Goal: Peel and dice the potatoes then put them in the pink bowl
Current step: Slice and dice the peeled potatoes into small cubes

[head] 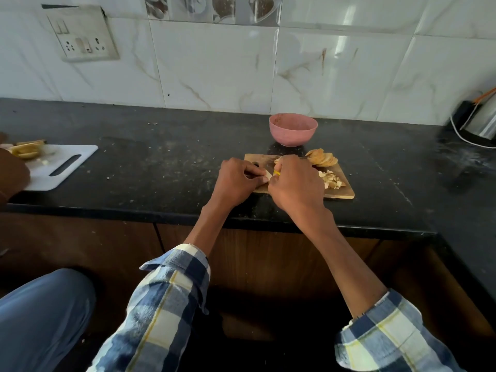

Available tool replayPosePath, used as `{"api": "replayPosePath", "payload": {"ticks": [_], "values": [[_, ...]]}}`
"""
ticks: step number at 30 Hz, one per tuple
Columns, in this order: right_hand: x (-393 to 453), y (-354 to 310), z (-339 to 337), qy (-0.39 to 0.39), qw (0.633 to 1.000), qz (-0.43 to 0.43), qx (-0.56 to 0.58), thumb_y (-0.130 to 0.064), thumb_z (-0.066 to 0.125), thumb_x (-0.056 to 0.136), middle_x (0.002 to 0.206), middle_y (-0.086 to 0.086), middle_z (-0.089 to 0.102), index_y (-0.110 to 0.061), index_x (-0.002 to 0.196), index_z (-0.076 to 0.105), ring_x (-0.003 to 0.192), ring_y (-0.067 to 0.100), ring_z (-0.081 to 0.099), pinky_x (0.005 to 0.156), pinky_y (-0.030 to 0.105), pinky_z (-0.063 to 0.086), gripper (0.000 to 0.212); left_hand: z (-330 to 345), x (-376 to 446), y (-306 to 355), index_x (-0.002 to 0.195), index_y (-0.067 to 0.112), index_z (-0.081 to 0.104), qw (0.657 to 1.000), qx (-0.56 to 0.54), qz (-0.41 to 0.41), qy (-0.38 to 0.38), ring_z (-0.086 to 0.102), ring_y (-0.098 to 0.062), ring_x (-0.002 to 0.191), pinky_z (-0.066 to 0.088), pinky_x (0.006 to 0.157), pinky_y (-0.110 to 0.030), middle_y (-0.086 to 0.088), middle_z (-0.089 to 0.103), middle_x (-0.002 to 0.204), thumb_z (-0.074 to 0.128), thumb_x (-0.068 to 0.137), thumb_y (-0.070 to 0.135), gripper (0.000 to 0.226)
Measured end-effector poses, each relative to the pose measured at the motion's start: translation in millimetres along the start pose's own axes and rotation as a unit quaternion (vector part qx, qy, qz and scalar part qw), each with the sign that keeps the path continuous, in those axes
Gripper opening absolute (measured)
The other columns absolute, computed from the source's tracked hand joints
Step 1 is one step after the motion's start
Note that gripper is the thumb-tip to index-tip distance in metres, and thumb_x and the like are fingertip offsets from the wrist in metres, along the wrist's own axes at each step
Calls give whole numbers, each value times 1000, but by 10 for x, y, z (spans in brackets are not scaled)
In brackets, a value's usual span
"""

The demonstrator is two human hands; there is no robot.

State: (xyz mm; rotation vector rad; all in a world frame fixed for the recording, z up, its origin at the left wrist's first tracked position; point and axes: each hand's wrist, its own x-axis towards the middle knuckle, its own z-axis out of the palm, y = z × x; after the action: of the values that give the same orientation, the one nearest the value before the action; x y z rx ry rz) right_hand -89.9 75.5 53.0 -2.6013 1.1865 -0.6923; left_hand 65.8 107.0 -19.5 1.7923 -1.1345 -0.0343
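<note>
Wooden board [338, 194] | I see L hand [236, 181] pinching potato piece [267, 174] steady for cutting | R hand [295, 183] gripping yellow-handled knife [277, 172] | dice [332, 181] piled aside, pink bowl [293, 129] close behind

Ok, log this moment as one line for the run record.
stage: dicing | left hand: steadies potato piece | right hand: grips yellow-handled knife | wooden board: slices, dice | pink bowl: contents unseen

A matt pink plastic bowl [293, 128] is sitting on a speckled black stone counter [161, 167] beyond a wooden cutting board [341, 193] that is showing a dull, worn grain. Glossy marbled wall tiles [214, 65] are catching reflections, while a smooth white plastic board [67, 163] is lying at the left and a shiny metal kettle [483, 119] is gleaming at the right.
</note>
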Motion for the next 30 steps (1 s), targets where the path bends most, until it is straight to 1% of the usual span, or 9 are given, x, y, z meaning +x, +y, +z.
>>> {"api": "replayPosePath", "payload": {"ticks": [2, 4, 6, 9, 13, 18, 22, 26, 30], "values": [[-13, -11, -31, -9, 1000, 0, -6, -30, 72, 95, 112, 3, 70, -16, 124, 66, 101, 22, 67, 73, 33, 46, 32, -1, 1, -9, 95, 18, 84, 1000, -10, -3, 0, 72, 1, 88, 57, 100, -35, 8, 80, 94, 88, 81, 16, 15], [-30, -13, -83, -17, 1000, -3, -15, -29, 72, 94, 113, 3, 70, -16, 125, 66, 103, 23, 66, 75, 34, 46, 34, -3, 3, -16, 93, 19, 85, 1000, -21, -3, 0, 72, 3, 88, 56, 101, -35, 10, 80, 92, 89, 81, 15, 14], [-60, -15, -135, -26, 1000, -5, -17, -27, 73, 93, 115, 3, 70, -16, 126, 66, 104, 23, 66, 75, 33, 45, 35, -7, 1, -9, 95, 18, 84, 1000, -23, -7, -5, 72, 1, 88, 57, 99, -31, 8, 80, 92, 87, 82, 14, 14], [-109, -3, -185, -34, 999, -5, -12, -26, 74, 92, 112, 3, 70, -17, 124, 68, 102, 22, 66, 77, 36, 50, 33, -12, -5, -2, 96, 15, 84, 1000, -29, 2, -6, 72, -1, 85, 58, 92, -23, 7, 79, 91, 87, 82, 11, 15], [-185, 26, -228, -38, 999, -6, -17, -23, 76, 90, 104, 2, 70, -17, 118, 69, 94, 21, 67, 78, 38, 57, 31, -4, -3, -9, 94, 17, 84, 1000, -29, 6, -4, 73, -1, 86, 57, 92, -23, 11, 78, 88, 88, 82, 12, 14], [-269, 59, -265, -30, 999, -7, -23, -24, 78, 88, 104, 2, 71, -16, 117, 68, 95, 21, 67, 79, 37, 57, 31, -1, -15, 8, 95, 18, 84, 1000, -25, 4, -5, 73, -1, 88, 56, 93, -20, 10, 78, 90, 88, 81, 14, 14], [-324, 32, -273, -26, 999, -10, -27, -25, 78, 89, 106, 2, 70, -16, 119, 67, 97, 21, 66, 81, 39, 57, 33, 10, -8, 10, 95, 18, 84, 1000, -15, 10, 2, 72, -1, 89, 55, 92, -20, 7, 79, 91, 88, 81, 14, 14], [-434, -7, -283, -30, 998, -26, -39, -26, 75, 92, 109, 3, 67, -15, 124, 63, 100, 22, 65, 77, 34, 51, 36, 21, 1, 8, 93, 17, 84, 1000, 1, 23, 8, 72, -1, 87, 56, 87, -18, 6, 80, 91, 88, 82, 15, 13], [-536, 11, -260, -16, 998, -39, -50, -28, 73, 93, 105, 2, 68, -16, 124, 64, 96, 20, 66, 78, 35, 56, 35, 24, 0, -18, 95, 18, 85, 1000, -1, 23, 5, 71, 0, 88, 56, 86, -17, 6, 80, 94, 87, 83, 16, 12]]}}
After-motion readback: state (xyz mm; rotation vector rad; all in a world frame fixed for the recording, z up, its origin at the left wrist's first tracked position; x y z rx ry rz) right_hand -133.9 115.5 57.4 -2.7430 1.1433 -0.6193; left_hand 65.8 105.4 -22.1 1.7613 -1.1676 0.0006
